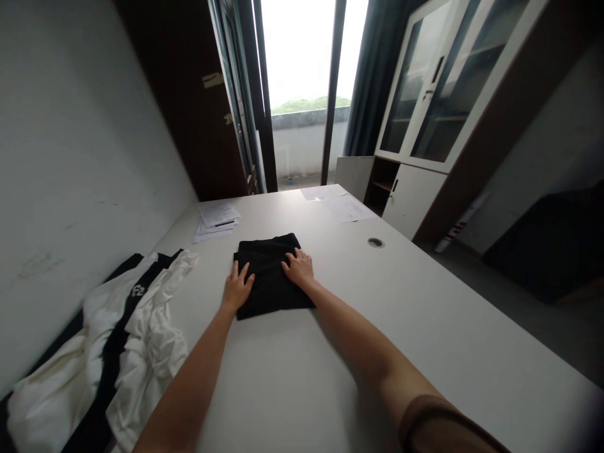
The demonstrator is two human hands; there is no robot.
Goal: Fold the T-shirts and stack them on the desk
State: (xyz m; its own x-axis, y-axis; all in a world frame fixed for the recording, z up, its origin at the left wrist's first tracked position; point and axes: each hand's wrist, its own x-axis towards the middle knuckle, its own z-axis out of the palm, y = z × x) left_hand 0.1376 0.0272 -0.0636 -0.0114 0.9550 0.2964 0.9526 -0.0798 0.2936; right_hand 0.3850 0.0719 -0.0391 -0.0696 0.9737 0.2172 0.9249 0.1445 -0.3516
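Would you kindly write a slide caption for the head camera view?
Left hand and right hand rest on a folded black cloth on a white table, rumpled clothes at left.

Left hand (pixel 238 289) and right hand (pixel 301 267) on folded black cloth (pixel 267 274), white table (pixel 278 384) beneath

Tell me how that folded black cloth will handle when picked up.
The folded black cloth is probably floppy: its edges look soft and uneven. Lifted by one edge, it may unfold, since nothing visible fastens it. Lying flat, it seems unlikely to roll.
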